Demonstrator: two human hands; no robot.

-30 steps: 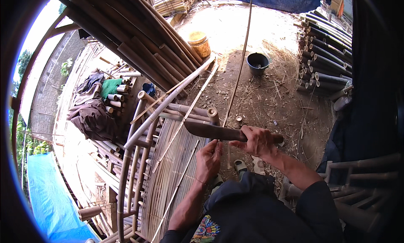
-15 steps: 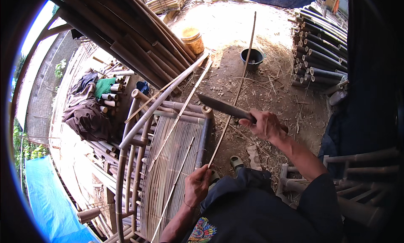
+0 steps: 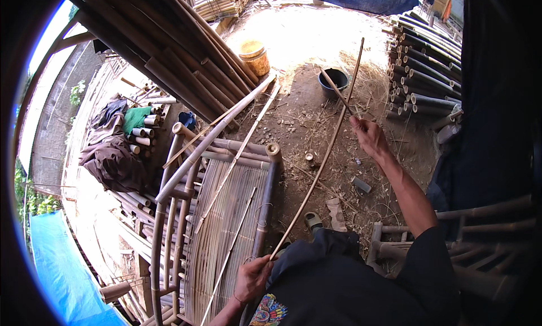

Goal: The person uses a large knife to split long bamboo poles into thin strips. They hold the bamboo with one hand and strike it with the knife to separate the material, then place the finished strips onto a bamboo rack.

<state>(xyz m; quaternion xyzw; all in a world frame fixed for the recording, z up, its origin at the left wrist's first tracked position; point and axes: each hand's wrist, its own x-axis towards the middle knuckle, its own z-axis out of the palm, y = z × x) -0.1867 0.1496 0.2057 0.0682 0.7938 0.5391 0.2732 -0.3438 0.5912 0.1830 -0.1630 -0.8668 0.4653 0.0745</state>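
I count two hands on my feed, a left hand (image 3: 254,277) at lower centre and a right hand (image 3: 370,137) right of centre. I get one knife (image 3: 336,92), one long strip (image 3: 310,191), and two pale strips (image 3: 240,154) left of centre. I tally two buckets, a black bucket (image 3: 327,93) and a yellow bucket (image 3: 255,59), both upper centre; one blue tarp (image 3: 62,269), lower left; one green cloth (image 3: 135,120), left; at least one shoe (image 3: 313,219), below centre. The upper-right poles (image 3: 423,75) are too many for me to number.
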